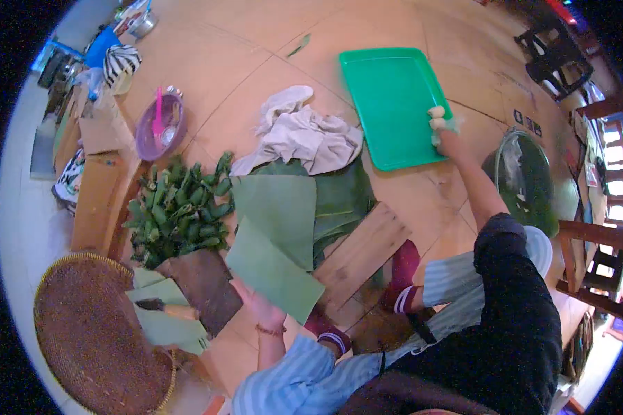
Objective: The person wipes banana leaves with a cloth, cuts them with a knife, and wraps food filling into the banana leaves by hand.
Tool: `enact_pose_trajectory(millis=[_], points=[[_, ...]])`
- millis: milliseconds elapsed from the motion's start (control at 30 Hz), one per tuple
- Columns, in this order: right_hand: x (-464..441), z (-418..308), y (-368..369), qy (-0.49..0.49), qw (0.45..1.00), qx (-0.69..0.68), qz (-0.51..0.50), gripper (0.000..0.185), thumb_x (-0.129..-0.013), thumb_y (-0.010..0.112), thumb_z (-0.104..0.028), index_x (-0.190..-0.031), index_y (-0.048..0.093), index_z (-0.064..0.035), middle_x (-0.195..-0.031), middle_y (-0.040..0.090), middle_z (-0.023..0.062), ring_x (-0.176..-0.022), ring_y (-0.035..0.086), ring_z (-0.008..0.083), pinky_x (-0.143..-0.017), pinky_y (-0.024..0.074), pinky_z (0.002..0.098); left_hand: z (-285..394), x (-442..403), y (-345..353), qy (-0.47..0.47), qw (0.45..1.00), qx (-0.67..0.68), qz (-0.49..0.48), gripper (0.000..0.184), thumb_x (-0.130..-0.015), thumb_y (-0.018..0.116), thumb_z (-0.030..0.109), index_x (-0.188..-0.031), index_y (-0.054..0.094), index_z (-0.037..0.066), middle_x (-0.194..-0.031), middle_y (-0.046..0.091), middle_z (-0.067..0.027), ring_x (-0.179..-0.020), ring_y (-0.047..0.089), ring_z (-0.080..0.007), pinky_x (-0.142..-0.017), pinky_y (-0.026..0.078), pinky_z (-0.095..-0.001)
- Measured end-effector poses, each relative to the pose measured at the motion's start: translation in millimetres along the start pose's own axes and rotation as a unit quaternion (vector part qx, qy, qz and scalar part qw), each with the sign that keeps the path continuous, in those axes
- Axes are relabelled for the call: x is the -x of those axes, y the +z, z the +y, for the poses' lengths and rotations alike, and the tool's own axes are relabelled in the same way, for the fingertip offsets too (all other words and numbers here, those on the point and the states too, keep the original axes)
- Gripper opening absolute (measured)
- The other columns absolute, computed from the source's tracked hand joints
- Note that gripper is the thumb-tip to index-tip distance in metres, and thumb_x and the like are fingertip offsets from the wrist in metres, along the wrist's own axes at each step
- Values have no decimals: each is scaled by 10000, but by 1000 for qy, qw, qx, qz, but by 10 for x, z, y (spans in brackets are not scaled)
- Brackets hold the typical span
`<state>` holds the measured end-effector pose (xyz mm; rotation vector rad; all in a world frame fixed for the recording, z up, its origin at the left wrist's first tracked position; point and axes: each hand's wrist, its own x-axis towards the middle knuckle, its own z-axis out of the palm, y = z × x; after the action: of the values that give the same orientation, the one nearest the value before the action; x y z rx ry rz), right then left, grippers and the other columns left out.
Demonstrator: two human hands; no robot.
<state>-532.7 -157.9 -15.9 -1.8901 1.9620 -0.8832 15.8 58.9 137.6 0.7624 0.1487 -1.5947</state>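
Note:
My left hand (262, 309) is at the lower left edge of a cut green leaf piece (273, 270), its fingers closed on it. Another leaf piece (277, 200) lies partly under that one, over darker leaves (349, 200) on the floor. My right hand (448, 143) reaches to the right rim of a green tray (391, 104), fingers closed around a small white piece (437, 124). A second white piece (436, 111) touches it, with clear plastic beside the hand. A wooden board (363, 252) lies before my feet.
Left of the leaves is a heap of green wrapped bundles (180, 211). Around it are a purple basin (160, 128), a woven tray (93, 332) and a knife (166, 308) on leaf pieces. A pale cloth (311, 138) lies behind. A lidded bucket (526, 180) stands right.

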Motion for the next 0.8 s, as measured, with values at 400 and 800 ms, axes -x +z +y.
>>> enact_pose_trajectory(millis=[400,800], points=[[629,-3685,515,-27,945,-171,-278,388,-723,696,-314,-955,593,-21,-789,610,72,-661,561,143,-584,451,284,-235,-588,-54,125,968,-195,-92,515,-901,339,492,-1249,434,124,-1237,484,-47,-1121,454,-245,-960,351,-394],[846,-3758,365,-144,983,-116,-18,291,-687,505,34,-948,601,-49,-901,620,153,-847,600,302,-760,472,383,-101,-409,-235,12,995,27,-95,388,-932,365,277,-1216,422,18,-1165,523,-125,-1078,501,-266,-953,385,-409]])
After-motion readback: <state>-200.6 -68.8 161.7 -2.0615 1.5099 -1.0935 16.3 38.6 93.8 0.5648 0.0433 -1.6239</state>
